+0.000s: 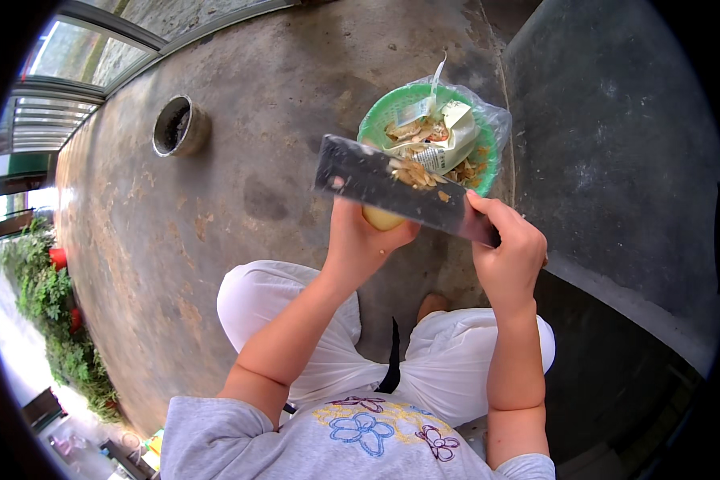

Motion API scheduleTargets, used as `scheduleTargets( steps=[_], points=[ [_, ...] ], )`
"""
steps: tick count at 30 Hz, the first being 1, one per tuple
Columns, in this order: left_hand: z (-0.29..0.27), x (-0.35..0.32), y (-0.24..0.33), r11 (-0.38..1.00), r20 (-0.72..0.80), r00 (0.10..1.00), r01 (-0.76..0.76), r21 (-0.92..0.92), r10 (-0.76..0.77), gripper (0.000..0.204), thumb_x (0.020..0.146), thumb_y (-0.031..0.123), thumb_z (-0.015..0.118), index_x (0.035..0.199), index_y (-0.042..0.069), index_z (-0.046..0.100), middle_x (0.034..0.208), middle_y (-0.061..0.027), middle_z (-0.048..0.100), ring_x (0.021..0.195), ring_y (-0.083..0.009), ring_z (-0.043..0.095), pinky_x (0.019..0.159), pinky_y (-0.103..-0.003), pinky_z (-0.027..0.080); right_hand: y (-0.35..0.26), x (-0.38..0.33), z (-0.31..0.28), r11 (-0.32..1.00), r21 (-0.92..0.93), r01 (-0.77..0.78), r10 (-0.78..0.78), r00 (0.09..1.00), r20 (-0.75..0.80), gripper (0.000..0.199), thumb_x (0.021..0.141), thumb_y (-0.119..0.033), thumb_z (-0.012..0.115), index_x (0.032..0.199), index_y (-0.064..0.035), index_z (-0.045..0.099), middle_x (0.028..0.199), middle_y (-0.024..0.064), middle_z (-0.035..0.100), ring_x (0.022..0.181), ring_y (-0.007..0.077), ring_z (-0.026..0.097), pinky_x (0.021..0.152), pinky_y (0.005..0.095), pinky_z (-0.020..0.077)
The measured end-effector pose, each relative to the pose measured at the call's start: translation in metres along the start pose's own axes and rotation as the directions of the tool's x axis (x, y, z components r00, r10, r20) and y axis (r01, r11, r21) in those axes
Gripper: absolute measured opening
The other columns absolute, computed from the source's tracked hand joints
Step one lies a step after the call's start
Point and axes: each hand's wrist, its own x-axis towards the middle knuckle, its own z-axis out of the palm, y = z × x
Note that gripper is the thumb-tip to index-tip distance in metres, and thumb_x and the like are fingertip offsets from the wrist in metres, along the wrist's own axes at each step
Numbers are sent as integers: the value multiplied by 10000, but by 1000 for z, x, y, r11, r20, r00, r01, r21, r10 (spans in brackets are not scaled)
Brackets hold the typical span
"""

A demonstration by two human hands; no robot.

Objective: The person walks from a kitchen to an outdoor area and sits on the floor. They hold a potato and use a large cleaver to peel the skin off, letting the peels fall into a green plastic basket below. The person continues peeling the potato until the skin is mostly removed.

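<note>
My left hand (362, 240) is closed around a pale yellow, peeled potato (382, 218), most of it hidden by my fingers and the blade. In my right hand (508, 248) is a cleaver (384, 180), gripped at its right end; the handle is largely covered by my palm. The wide dark blade lies across the top of the potato, and several brownish peelings (414, 174) cling to it. Just beyond the blade stands a green plastic basket (368, 128) with a clear bag around its rim, holding peelings and crumpled packaging (454, 140).
A round metal pot (186, 128) with dark contents stands on the worn concrete floor (272, 104) to the left. A dark grey wall or slab (608, 152) rises on the right. Glazed door frames (128, 36) are at the upper left, and leafy plants (52, 304) line the far left.
</note>
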Motion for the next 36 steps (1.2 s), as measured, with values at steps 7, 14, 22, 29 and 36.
scheduleTargets(
  steps=[7, 14, 22, 29, 36],
  points=[
    [7, 3, 19, 559, 204, 854, 475, -679, -479, 683, 938, 467, 634, 1450, 69, 422, 1382, -120, 521, 1220, -248, 558, 1033, -437, 475, 14, 2, -4, 913, 25, -408, 405, 911, 72, 256, 817, 13, 694, 1045, -87, 754, 757, 133, 691, 637, 261, 662, 631, 321, 501],
    [10, 6, 13, 155, 351, 782, 488, -859, -515, 636, 1009, 581, 457, 1410, 87, 472, 1378, -154, 549, 1197, -266, 589, 1023, -447, 498, 0, -12, 18, 987, 142, 73, -53, 988, -142, 498, 668, 96, 696, 1118, -109, 761, 787, 102, 678, 621, 238, 634, 599, 320, 508],
    [-1, 10, -16, -36, 457, 797, 484, -874, -394, 778, 929, 704, 495, 1396, 83, 462, 1300, -212, 544, 1141, -304, 603, 924, -430, 557, -12, -26, 32, 892, -70, 447, -452, 869, -201, 462, 689, -25, 790, 1139, -125, 753, 703, -13, 531, 546, 145, 521, 528, 283, 442],
    [3, 7, -18, -12, 444, 782, 488, -873, -438, 763, 934, 702, 460, 1368, 75, 488, 1230, -201, 587, 1103, -308, 624, 897, -432, 566, -14, -24, 34, 889, -40, 457, -455, 867, -201, 445, 698, -26, 792, 1129, -127, 754, 705, -17, 532, 547, 143, 525, 533, 277, 435],
    [6, 5, -31, 2, 373, 822, 414, -910, -430, 678, 960, 642, 462, 1327, 79, 551, 1233, -165, 638, 1120, -286, 641, 922, -433, 557, -18, -23, 32, 889, -65, 454, -457, 869, -190, 450, 677, 10, 792, 1111, -103, 757, 710, 0, 563, 559, 165, 538, 538, 287, 446]
  ],
)
